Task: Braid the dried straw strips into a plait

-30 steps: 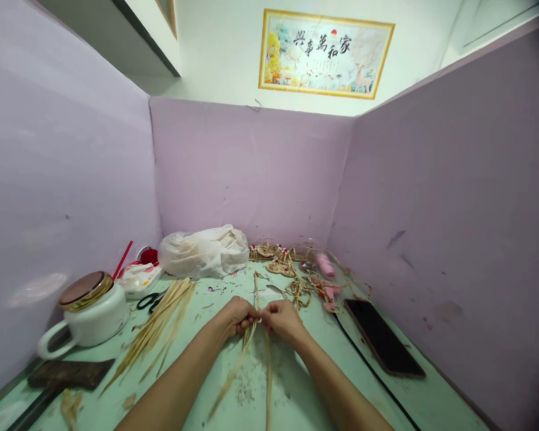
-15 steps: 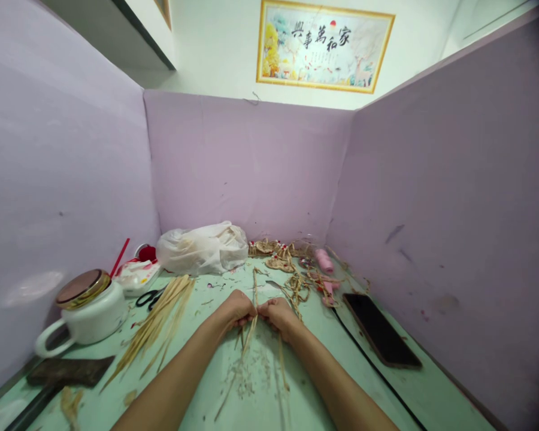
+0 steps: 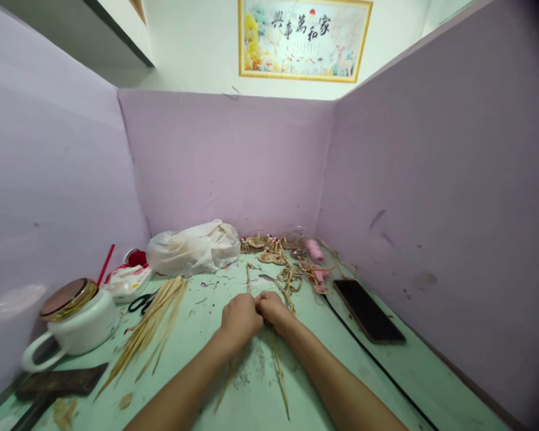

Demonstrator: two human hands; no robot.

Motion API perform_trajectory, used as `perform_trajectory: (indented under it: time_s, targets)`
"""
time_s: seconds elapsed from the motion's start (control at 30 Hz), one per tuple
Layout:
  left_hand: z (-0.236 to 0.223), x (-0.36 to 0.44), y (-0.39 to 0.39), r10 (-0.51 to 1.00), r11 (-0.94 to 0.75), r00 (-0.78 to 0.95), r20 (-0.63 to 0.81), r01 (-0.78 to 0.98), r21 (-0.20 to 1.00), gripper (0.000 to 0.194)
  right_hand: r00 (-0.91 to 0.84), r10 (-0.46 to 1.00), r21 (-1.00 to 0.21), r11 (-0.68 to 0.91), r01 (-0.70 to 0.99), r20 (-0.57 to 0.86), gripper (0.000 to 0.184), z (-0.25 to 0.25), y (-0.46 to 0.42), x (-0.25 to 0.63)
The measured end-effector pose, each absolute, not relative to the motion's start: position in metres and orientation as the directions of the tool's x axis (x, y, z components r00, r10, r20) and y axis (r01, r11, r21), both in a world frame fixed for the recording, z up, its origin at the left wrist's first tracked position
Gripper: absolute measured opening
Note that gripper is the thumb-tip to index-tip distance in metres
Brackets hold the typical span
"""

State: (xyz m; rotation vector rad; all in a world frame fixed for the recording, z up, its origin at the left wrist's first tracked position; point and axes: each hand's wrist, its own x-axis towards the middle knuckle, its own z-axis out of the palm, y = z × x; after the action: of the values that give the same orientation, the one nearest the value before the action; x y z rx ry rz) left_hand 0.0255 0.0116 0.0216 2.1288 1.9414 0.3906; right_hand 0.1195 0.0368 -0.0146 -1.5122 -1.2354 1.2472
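Observation:
My left hand [image 3: 241, 317] and my right hand [image 3: 272, 309] meet over the middle of the green table, both with curled fingers. Between them they grip a thin braided straw cord [image 3: 248, 278], whose finished length runs away from me past my knuckles. Loose straw strands [image 3: 280, 377] hang from under the hands toward me. My fingertips and the spot where the strands cross are hidden behind the left hand. To the left of my forearm lies a fanned bundle of dry straw strips [image 3: 149, 329].
On the left stand a white mug [image 3: 83, 326] with a lid, a hammer [image 3: 63, 383] and black scissors [image 3: 141, 303]. A plastic bag [image 3: 195, 248] sits at the back. Woven straw pieces [image 3: 272, 256], a pink thread spool [image 3: 315, 251], a phone [image 3: 368, 311] and a black cable [image 3: 372, 356] lie rightward.
My hands have drawn closer together, the left turning over so its back covers the braiding spot. The loose strands have shifted beneath them. The whole view has swung slightly to the right.

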Motion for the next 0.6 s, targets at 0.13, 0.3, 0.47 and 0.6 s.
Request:
perform_trajectory:
  time_s: [0.13,0.3,0.47,0.6]
  targets:
    - [0.017,0.034,0.003,0.985,-0.171,0.164,0.048,0.942,0.290,0.022,0.039,0.975,-0.963,-0.221,0.155,-0.218,0.009,-0.016,0.038,0.120]
    - [0.027,0.022,0.019,0.962,-0.142,0.235,-0.142,0.868,0.476,0.012,-0.004,0.973,-0.963,-0.226,0.149,-0.230,0.011,-0.017,0.038,0.123]
    - [0.039,0.003,0.043,0.980,0.116,0.074,-0.185,0.544,0.831,0.012,-0.081,0.976,-0.969,-0.189,0.157,-0.203,0.015,-0.014,0.038,0.126]
    - [0.027,0.008,0.048,0.912,0.339,0.101,-0.397,0.359,0.870,0.015,-0.069,0.977,-0.971,-0.193,0.141,-0.204,0.017,-0.013,0.038,0.128]
